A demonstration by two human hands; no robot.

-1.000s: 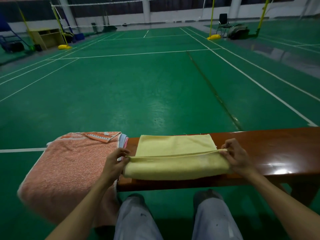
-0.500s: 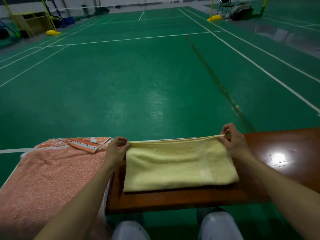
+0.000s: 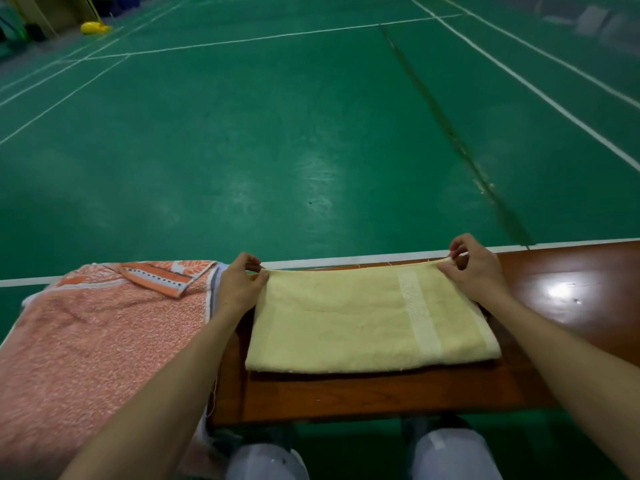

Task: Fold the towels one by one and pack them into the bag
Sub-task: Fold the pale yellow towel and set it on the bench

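On the bench [image 3: 571, 299], your yellow towel [image 3: 363, 323] now lies doubled flat: the edge you held mid-towel a second ago has reached the far side, so this fold is closed. Left hand [image 3: 239, 285] and right hand [image 3: 474, 268] each pinch a far corner; no bag in view.

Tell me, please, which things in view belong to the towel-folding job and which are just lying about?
Job: yellow towel, pinched at its far corners by the left hand and right hand; orange towel, draped beside it; wooden bench, the folding surface. No bag is in view.
Lying about: yellow post base on the far court floor.
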